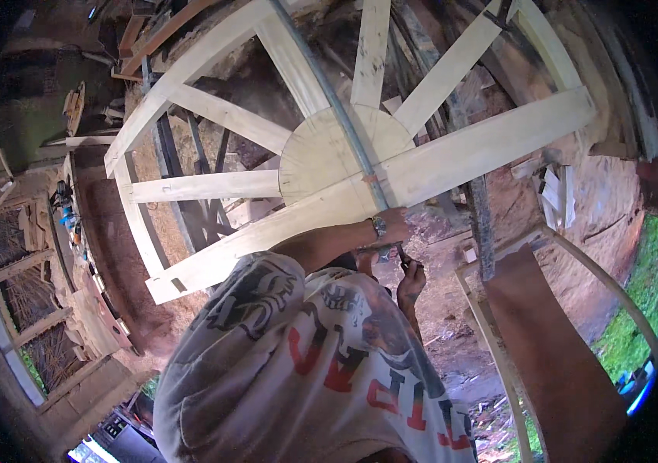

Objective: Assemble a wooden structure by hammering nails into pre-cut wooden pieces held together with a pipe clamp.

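A large half-round frame of pale wood, with spokes fanning from a round hub, lies in front of me. Across the hub and the straight bottom rail runs a long grey bar clamp. My left hand, with a watch on the wrist, is closed around the clamp's near end beside the rail; its fingertips are hidden. Just nearer and to the right, my right hand grips a slim dark handle by the clamp's end. How that handle joins the clamp is hard to make out.
Dark timber supports stand under the frame. To the right are a reddish-brown board and a curved wooden frame. A blue power tool lies at the left, beside a gridded wooden frame. Reddish earth and shavings cover the ground.
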A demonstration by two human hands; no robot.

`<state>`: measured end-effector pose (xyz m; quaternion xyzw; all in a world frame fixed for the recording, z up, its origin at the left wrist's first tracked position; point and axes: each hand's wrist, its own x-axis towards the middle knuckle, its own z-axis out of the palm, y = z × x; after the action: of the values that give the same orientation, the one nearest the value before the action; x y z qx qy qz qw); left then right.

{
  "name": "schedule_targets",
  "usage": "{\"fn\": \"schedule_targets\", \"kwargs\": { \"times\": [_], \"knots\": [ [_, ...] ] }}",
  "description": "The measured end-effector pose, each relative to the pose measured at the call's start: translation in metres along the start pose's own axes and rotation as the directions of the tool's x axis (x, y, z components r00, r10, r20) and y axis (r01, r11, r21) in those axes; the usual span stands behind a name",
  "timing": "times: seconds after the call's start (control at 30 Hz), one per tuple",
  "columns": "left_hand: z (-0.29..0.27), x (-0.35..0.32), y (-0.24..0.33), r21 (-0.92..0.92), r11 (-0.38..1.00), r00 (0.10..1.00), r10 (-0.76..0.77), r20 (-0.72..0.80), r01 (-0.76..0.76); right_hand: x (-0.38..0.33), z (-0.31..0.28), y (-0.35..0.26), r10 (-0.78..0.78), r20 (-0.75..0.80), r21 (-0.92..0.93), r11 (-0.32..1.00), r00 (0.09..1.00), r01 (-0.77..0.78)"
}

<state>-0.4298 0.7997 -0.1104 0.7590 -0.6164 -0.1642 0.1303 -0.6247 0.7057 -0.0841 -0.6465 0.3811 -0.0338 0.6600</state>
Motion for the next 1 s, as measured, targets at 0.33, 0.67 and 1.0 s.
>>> {"fn": "schedule_targets", "kwargs": {
  "times": [0.33,0.67,1.0],
  "knots": [
    [0.06,0.002,-0.013,0.15,0.988,0.997,0.054,-0.055,-0.045,0.014,-0.001,0.007,0.06,0.081,0.17,0.983,0.995,-0.073],
    [0.018,0.001,-0.002,0.022,0.996,0.949,0.078,0.305,-0.089,0.068,-0.019,0.064,0.518,0.697,0.534,0.088,0.497,-0.841],
    [-0.01,-0.008,-0.01,0.014,0.988,0.987,0.152,0.053,-0.153,-0.002,0.032,0.021,-0.457,-0.02,-0.274,0.858,0.889,0.435]
  ]
}}
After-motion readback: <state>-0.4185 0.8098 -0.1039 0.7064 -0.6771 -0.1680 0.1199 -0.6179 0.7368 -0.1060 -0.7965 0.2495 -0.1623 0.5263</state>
